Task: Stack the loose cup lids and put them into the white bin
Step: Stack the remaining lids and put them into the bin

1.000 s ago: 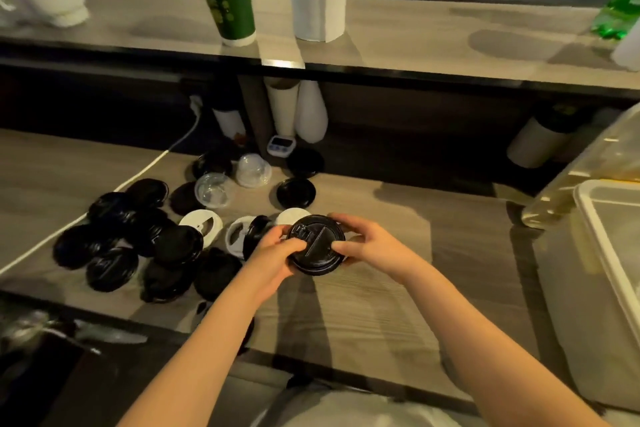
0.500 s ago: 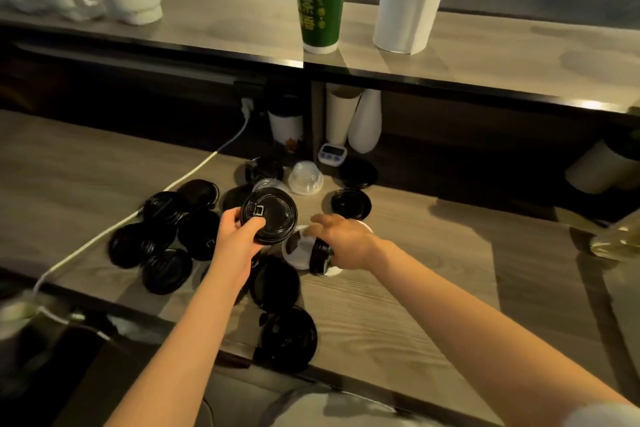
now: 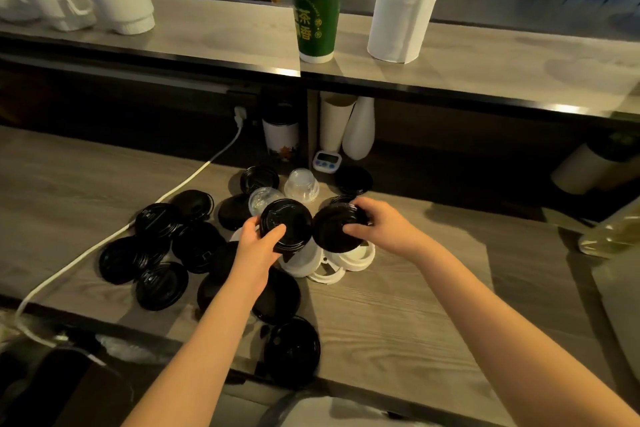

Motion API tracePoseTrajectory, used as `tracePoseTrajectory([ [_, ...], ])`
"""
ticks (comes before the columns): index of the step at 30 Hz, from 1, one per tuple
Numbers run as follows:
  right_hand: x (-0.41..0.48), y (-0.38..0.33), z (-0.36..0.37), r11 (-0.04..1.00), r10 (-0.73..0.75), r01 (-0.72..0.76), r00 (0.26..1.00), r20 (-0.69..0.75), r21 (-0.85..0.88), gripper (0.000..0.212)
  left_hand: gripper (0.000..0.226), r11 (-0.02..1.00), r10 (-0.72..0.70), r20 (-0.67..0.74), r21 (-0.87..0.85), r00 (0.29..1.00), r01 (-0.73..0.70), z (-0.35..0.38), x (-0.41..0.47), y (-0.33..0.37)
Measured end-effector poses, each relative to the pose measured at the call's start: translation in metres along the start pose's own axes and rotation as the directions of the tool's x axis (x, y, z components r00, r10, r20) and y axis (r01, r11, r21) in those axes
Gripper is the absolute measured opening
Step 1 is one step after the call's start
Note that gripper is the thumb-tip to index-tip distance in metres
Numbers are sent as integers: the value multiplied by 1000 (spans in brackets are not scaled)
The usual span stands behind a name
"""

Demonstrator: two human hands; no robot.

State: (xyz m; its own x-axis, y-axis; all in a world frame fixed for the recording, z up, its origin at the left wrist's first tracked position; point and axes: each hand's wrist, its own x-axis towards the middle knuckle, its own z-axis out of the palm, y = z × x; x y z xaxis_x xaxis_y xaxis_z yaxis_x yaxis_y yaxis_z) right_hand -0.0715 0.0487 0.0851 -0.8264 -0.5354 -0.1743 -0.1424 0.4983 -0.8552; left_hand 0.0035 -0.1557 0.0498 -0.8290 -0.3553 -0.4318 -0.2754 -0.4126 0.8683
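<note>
The left hand (image 3: 258,248) pinches the left lid (image 3: 289,222) by its near rim, thumb on top and fingers underneath. The right hand (image 3: 386,229) grips the right lid (image 3: 332,236), thumb across its face and fingers curled over the far rim. The two black lids hang almost edge to edge between the hands, just above the white lids (image 3: 356,258) on the bench (image 3: 415,305).

The likely trouble is a bad nest. Both lids are tilted, and if one goes onto the other skewed it may seat on one side only and spring off. Each grip takes only a rim, so a push to force the fit could flip a lid out of a hand and onto the white lids below.

Mixing kinds is another risk. The white lids and the clear lids (image 3: 301,184) beyond the left hand probably do not nest with the black ones.

Most loose black lids (image 3: 159,225) lie outward of the left hand. The edge lid (image 3: 291,354), beside the left forearm, sits at the bench front, where a sweeping arm could knock it off. The white bin is not clearly in view.
</note>
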Motion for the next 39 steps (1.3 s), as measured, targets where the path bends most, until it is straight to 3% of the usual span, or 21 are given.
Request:
tracePoseTrajectory([
  [3,-3,-1,5,914,92,-66,995,-47,400,25,37,999,-9,86,-49,996,13,14,-6,-4],
  [6,-5,-4,19,843,156,-84,984,-90,531,26,32,996,-25,139,-78,990,36,26,-13,-7],
  [14,-12,-1,36,949,115,-3,934,-338,316,26,21,983,-72,153,-154,986,96,32,-25,-5],
  [20,-14,-7,44,920,125,27,926,-356,391,19,31,990,-88,170,-95,982,105,38,-31,-5],
  [24,-14,-8,49,935,127,23,911,-393,354,17,48,987,-111,233,-89,966,135,43,-35,-3],
  [26,-15,-8,50,939,125,20,910,-394,344,16,43,996,-84,254,-13,963,91,42,-36,-3],
  [30,-21,-6,50,999,-13,28,912,-409,30,25,32,995,-68,265,84,962,48,38,-40,-4],
  [33,-28,-2,47,987,-66,4,920,-386,-159,30,28,991,-66,276,126,959,32,40,-42,-5],
  [35,-32,1,42,991,-50,0,924,-379,-130,30,22,991,-64,279,134,958,27,46,-43,-8],
  [39,-51,11,7,992,83,-56,964,-253,111,30,16,990,-104,314,128,944,67,71,-45,-10],
])
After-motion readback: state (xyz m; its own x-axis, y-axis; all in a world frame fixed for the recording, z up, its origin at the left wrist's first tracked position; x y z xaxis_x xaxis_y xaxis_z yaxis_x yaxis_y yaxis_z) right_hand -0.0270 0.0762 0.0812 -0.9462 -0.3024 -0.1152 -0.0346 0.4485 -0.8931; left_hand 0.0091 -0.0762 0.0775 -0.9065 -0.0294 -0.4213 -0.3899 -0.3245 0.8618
